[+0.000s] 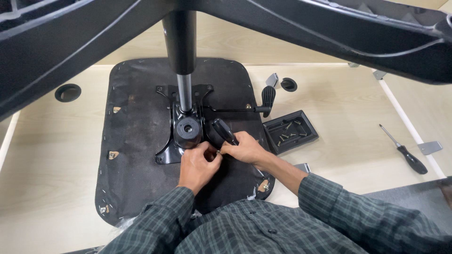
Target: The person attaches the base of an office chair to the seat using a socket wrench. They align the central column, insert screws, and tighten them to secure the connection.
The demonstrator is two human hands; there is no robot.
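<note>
An upturned black chair seat [136, 136] lies on the pale wooden table, with a black metal mechanism plate [181, 127] and a gas cylinder [183, 70] rising from it. My right hand [245, 149] grips a black-handled screwdriver [224, 130], tip down at the plate's near right corner. My left hand [200, 162] pinches at the same spot, fingertips by a small screw that is mostly hidden. Both hands touch each other there.
The chair's black star base [329, 33] spans the top of the view. A black tray [291, 130] with several screws sits to the right of the seat. A second screwdriver [406, 151] lies far right. The adjusting lever's paddle [268, 98] sticks out right. Round cable holes [68, 92] pierce the table.
</note>
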